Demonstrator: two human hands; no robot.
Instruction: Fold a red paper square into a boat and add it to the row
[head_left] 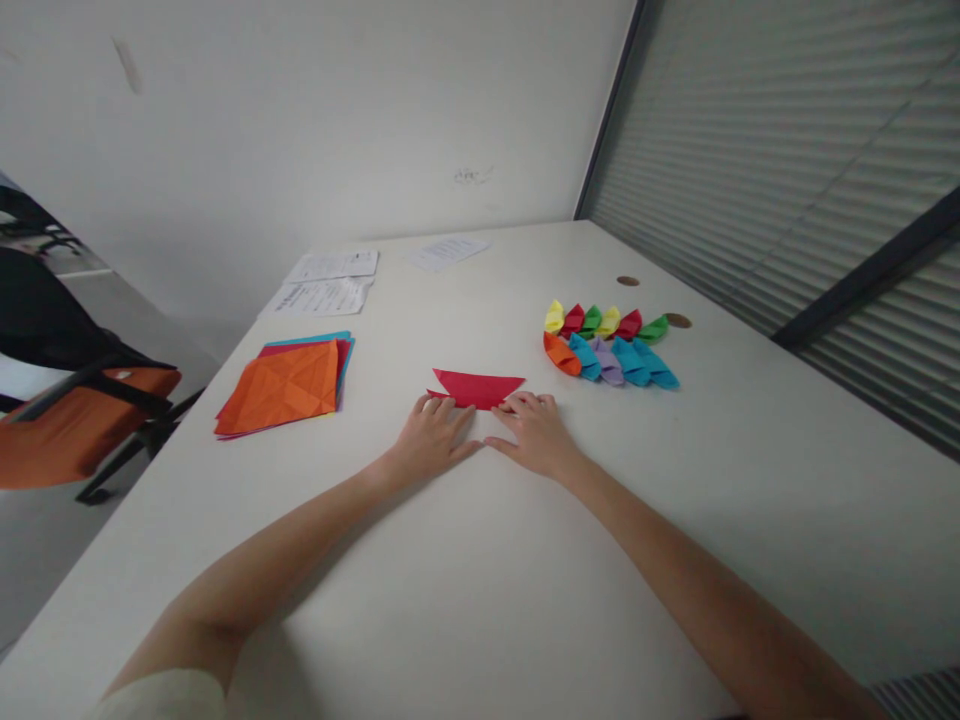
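A red sheet of folded origami paper point(480, 388) lies on the table in front of me, with pointed corners at its far side. My left hand point(433, 440) presses on its near left part, fingers bent over the edge. At the near right part, my right hand point(537, 435) holds the paper down in the same way. Both thumbs stretch toward each other on the tabletop, their tips almost meeting. Under my fingers the near fold is partly hidden.
Left on the white table point(420, 620) is a stack of coloured paper squares point(285, 385), orange on top. Several folded paper pieces point(607, 345) stand in two rows at the right. Printed sheets point(322, 290) lie farther back. An orange chair point(82, 420) is beside the table.
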